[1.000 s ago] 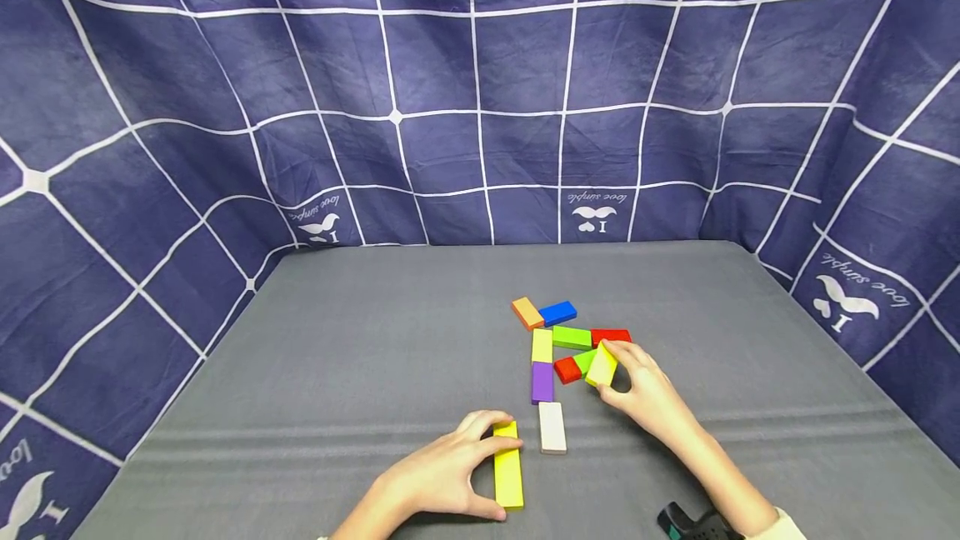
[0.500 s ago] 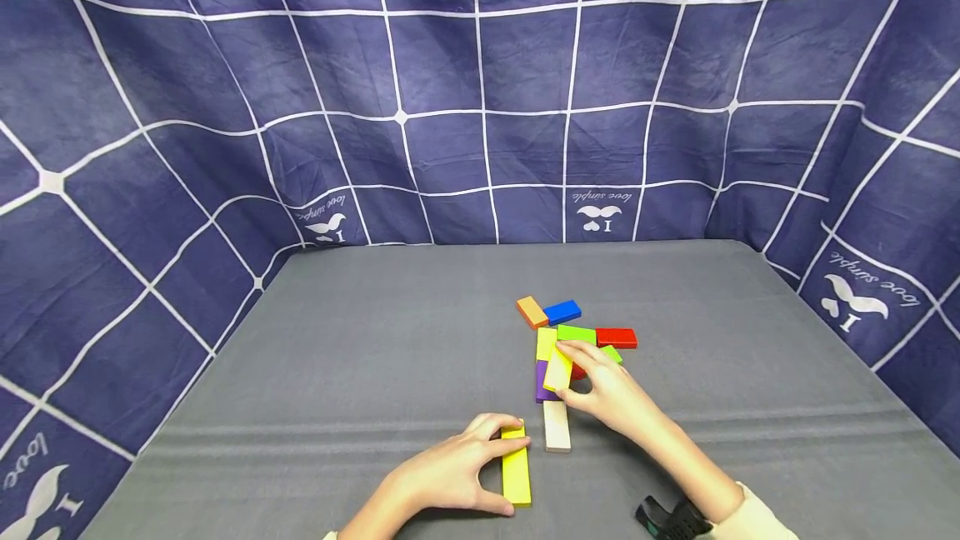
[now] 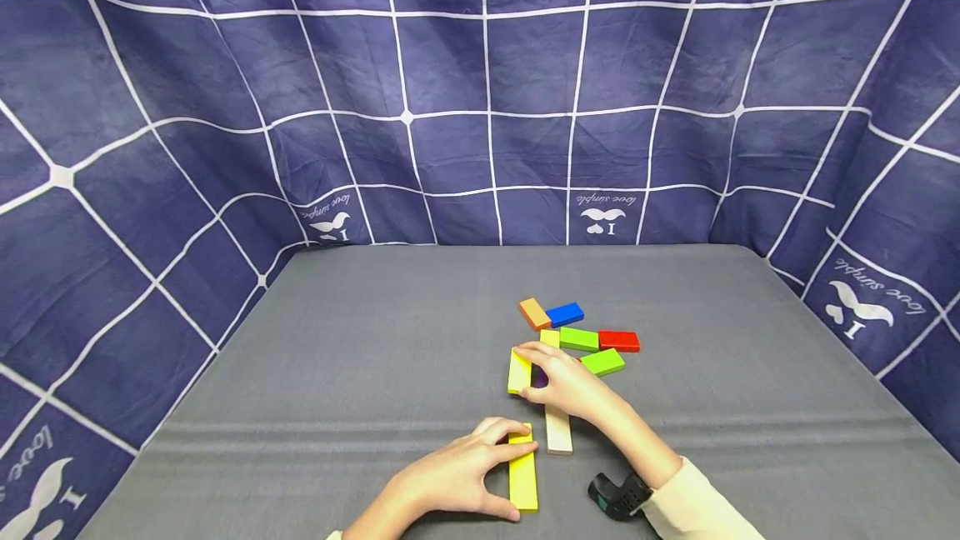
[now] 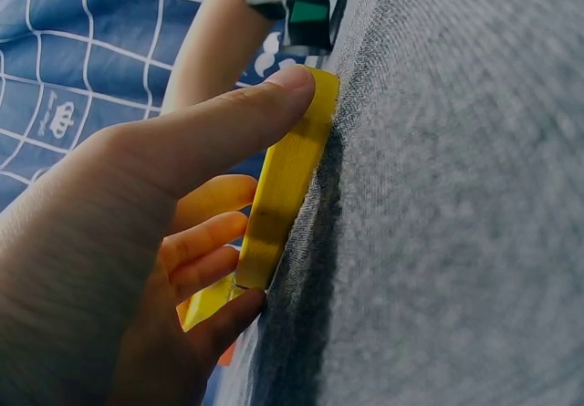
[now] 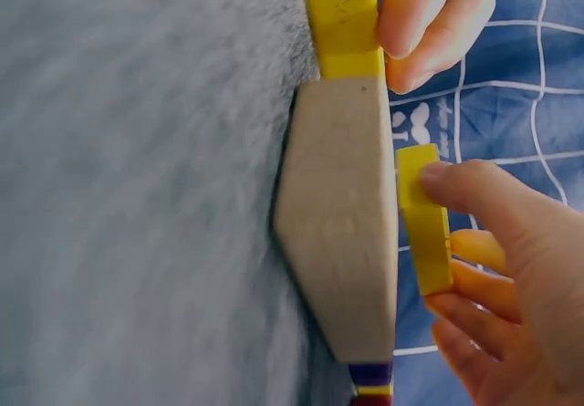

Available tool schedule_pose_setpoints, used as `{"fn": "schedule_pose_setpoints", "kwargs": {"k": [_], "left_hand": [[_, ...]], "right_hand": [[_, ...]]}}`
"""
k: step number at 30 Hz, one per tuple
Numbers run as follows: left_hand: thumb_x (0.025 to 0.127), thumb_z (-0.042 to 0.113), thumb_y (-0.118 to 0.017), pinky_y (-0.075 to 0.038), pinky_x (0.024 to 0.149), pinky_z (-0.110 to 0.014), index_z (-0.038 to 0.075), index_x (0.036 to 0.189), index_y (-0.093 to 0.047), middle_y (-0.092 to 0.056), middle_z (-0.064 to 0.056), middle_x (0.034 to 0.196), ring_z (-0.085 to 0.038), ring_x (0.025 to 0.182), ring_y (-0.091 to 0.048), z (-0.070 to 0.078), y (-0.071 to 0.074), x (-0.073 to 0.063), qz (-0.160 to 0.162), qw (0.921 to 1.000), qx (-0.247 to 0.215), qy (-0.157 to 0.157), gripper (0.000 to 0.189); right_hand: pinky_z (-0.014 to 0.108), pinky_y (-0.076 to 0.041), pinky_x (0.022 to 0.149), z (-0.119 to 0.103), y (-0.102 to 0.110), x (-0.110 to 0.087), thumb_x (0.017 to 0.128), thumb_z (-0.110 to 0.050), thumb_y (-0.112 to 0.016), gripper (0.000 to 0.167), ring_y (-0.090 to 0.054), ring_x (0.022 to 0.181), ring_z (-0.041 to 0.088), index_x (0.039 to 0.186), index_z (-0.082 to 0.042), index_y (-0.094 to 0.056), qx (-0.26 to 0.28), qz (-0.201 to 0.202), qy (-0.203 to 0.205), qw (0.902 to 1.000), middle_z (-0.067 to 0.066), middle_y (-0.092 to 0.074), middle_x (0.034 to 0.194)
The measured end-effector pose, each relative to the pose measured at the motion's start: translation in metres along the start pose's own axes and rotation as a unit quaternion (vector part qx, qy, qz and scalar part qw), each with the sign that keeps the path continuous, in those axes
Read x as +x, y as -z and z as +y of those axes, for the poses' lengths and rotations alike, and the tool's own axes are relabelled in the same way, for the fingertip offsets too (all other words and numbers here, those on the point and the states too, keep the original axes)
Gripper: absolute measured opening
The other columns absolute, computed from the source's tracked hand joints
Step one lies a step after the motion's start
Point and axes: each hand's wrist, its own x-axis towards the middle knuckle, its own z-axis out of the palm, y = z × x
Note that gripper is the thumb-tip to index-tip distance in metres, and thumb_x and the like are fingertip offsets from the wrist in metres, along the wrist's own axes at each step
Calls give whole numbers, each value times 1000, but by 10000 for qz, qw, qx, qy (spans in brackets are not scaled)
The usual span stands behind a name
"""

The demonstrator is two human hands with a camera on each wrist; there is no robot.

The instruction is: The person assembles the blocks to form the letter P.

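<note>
My left hand [image 3: 465, 469] holds a yellow wooden strip [image 3: 523, 477] lying flat on the grey table, thumb at its near end and fingers over its far end. Whether it is one long block or two end to end, I cannot tell. My right hand [image 3: 566, 382] pinches a shorter yellow block [image 3: 519, 372] by its ends; the right wrist view shows this block [image 5: 425, 219] raised off the table. Under the right hand runs a column of blocks: a pale yellow block [image 3: 551, 337], a purple block [image 3: 541, 379] mostly hidden, and a whitish block [image 3: 558, 432].
Right of the column lie a green block [image 3: 579, 339], a red block [image 3: 619, 342] and another green block [image 3: 602, 362]. Behind are an orange block [image 3: 535, 313] and a blue block [image 3: 565, 314]. A black device [image 3: 618, 497] sits at my right wrist. A blue curtain [image 3: 450, 148] hangs behind the table.
My right hand has carried its yellow block leftward, from beside the green and red blocks, over the column to its left side. My left hand keeps its hold on the yellow strip.
</note>
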Motion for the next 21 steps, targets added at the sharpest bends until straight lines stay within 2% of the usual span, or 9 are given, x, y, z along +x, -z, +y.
{"fn": "schedule_pose_setpoints", "kwargs": {"k": [4, 9, 16, 21], "left_hand": [[76, 52, -64, -41, 98, -25, 20, 136, -43, -38, 5, 137, -10, 125, -35, 0, 1, 0, -103, 9999, -62, 17, 71], [75, 52, -65, -42, 98, -26, 20, 135, -44, -39, 5, 137, -10, 126, -36, 1, 1, 0, -57, 10000, -9, 19, 72], [79, 54, -59, -43, 97, -27, 22, 132, -48, -42, 5, 134, -10, 124, -38, 0, 0, 1, 135, 9999, -19, 22, 63], [83, 50, -57, -45, 93, -30, 21, 129, -51, -43, 5, 131, -12, 121, -41, -1, -1, 3, 382, 9989, -3, 284, 55]], "right_hand": [[43, -46, 92, 1, -6, 5, 77, -27, -70, 54, -55, 112, 24, 126, -10, -54, -34, -254, 61, 9997, 6, -54, 126], [48, -40, 94, 3, -11, 8, 78, -30, -69, 52, -54, 111, 28, 124, -10, -56, -222, -418, 224, 9986, 7, -56, 124], [49, -36, 97, 6, -10, 8, 81, -37, -65, 52, -51, 114, 28, 124, -11, -56, -29, -537, 215, 9983, 7, -57, 123], [48, -36, 97, 8, -10, 4, 84, -35, -61, 45, -52, 113, 27, 122, -11, -58, 132, -475, 273, 9984, 5, -59, 120]]}}
